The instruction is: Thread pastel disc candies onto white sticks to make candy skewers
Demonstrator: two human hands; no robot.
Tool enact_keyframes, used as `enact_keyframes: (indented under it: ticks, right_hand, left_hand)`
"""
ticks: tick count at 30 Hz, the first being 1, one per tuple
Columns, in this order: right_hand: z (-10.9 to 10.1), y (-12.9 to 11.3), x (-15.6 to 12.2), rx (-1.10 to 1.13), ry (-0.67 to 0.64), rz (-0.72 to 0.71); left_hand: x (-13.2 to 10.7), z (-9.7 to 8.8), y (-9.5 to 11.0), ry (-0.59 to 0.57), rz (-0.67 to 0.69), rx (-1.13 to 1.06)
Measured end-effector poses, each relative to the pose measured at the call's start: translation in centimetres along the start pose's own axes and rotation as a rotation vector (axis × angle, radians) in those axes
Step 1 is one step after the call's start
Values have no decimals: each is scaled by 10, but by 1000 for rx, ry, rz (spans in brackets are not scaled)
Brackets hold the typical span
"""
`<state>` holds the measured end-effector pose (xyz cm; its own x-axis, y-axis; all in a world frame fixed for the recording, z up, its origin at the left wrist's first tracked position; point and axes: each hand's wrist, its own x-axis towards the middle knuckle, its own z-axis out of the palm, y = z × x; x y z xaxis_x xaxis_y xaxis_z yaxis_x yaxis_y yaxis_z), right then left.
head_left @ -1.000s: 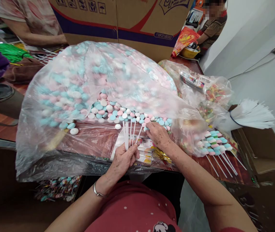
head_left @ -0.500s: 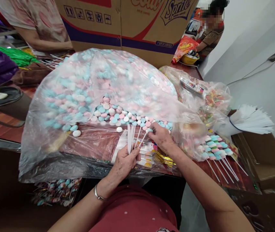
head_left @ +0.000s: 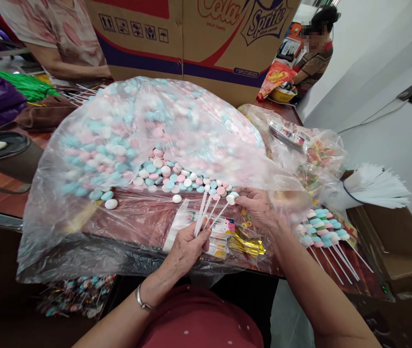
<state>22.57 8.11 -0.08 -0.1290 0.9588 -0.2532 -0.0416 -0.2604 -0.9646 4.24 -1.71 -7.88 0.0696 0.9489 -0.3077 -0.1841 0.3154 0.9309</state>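
Several white sticks (head_left: 201, 212) fan upward from my left hand (head_left: 187, 246), whose fingers are closed round their lower ends. My right hand (head_left: 255, 208) pinches a white and pale blue candy (head_left: 231, 198) at the tip of the rightmost stick. Just behind both hands, loose pink, blue and white candies (head_left: 169, 175) spill from the mouth of a large clear plastic bag (head_left: 148, 111). One white candy (head_left: 177, 198) lies apart in front of the pile. Under my hands are printed wrappers (head_left: 218, 241) and gold twist ties (head_left: 246, 244).
Finished candy sticks (head_left: 324, 227) lie at the right, near a bundle of white sticks (head_left: 376, 186). A dark lidded mug (head_left: 17, 159) stands left. A big cardboard box (head_left: 180, 43) rises behind the bag. Two other people sit farther back, one (head_left: 315, 58) at the right.
My right hand has drawn back from the pile's edge, slightly right and down, with the candy now against the stick's tip. The sticks in my left hand lean more to the right.
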Motion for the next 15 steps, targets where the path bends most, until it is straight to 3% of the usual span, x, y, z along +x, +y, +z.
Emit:
enact_keyframes:
  ticks: [6,15]
  right_hand:
    - [2,1,-2,13,-68,-10]
    - [-6,13,-2,-206,-97,-195]
  left_hand:
    - [1,-1,-2,-7,4,8]
    - [-2,0,1,3,31,65]
